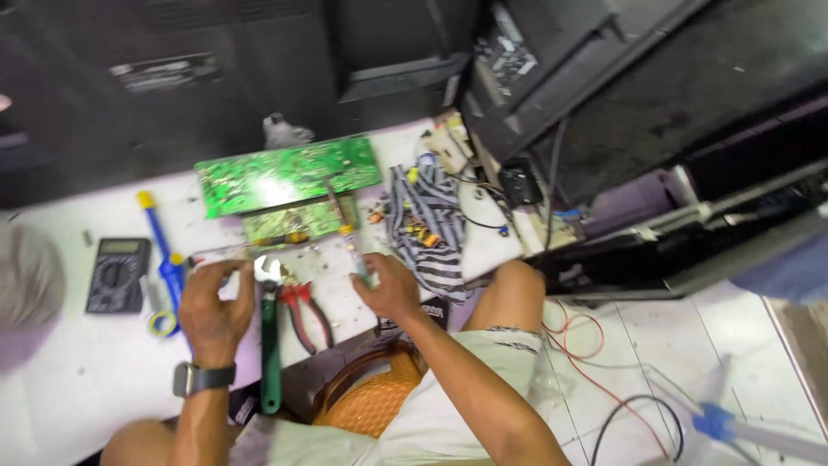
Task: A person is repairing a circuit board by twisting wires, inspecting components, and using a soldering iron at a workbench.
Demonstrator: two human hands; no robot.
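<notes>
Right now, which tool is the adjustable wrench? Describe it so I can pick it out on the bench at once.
Start at the large green circuit board on the white bench and drop straight down to the near edge. Between the left hand and the right hand lies the adjustable wrench. Its long green handle and shiny metal head set it apart from the red-handled pliers just right of it.

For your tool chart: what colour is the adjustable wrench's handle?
Green, seen best in the head view: adjustable wrench.
</notes>
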